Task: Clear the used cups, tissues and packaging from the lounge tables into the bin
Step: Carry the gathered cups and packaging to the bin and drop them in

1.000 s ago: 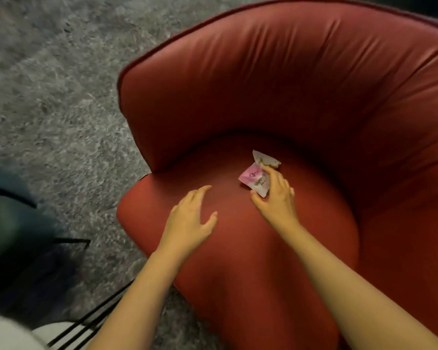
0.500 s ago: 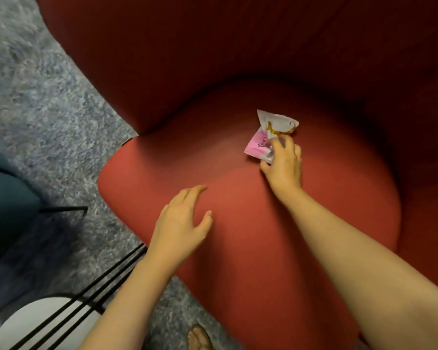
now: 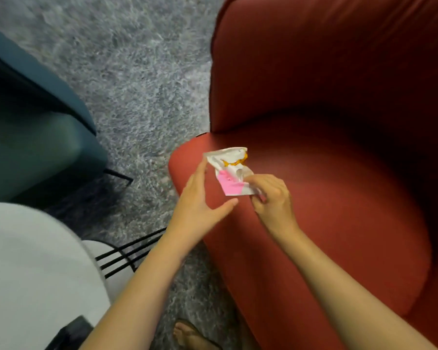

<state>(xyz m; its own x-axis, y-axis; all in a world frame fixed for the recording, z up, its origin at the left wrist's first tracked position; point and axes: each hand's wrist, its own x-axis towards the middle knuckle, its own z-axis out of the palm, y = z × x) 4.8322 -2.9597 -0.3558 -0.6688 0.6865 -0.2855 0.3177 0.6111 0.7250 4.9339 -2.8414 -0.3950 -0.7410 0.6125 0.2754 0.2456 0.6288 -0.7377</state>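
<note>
A crumpled white wrapper (image 3: 232,170) with a pink patch and an orange print is held above the front left of the red armchair seat (image 3: 326,210). My right hand (image 3: 271,198) pinches its lower right corner with curled fingers. My left hand (image 3: 200,200) is spread open just left of the wrapper, fingers straight, fingertips near its upper left edge, thumb below it. No bin is in view.
A round white table (image 3: 31,269) with black wire legs stands at the lower left. A teal armchair (image 3: 31,137) fills the left side. Grey carpet (image 3: 142,72) lies between the chairs. My bare foot (image 3: 187,337) shows at the bottom.
My right hand has lifted the wrapper off the seat and carried it toward the seat's front left. My left hand rose to meet it. The view swung left.
</note>
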